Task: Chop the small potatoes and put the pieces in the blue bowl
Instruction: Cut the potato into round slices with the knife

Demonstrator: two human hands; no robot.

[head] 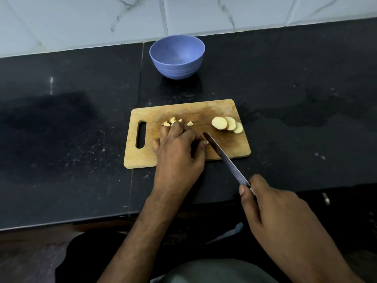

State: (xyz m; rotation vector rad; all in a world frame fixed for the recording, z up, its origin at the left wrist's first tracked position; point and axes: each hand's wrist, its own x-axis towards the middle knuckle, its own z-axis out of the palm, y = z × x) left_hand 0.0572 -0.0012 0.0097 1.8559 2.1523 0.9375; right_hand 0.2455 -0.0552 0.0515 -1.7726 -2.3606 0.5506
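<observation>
A wooden cutting board [228,149] lies on the black counter. Three round potato slices [226,124] overlap at its right end. Several small chopped potato pieces [173,121] lie near its middle left. My left hand [179,148] rests curled on the board and pins a small potato piece [206,142], mostly hidden, under its fingertips. My right hand [273,209] grips the handle of a knife [224,158], whose blade tip lies beside that piece. The blue bowl [177,57] stands empty behind the board.
White marbled wall tiles [183,15] rise behind the counter. The black countertop [61,129] stretches left and right of the board, with a wet patch [306,117] to the right. The counter's front edge runs just below the board.
</observation>
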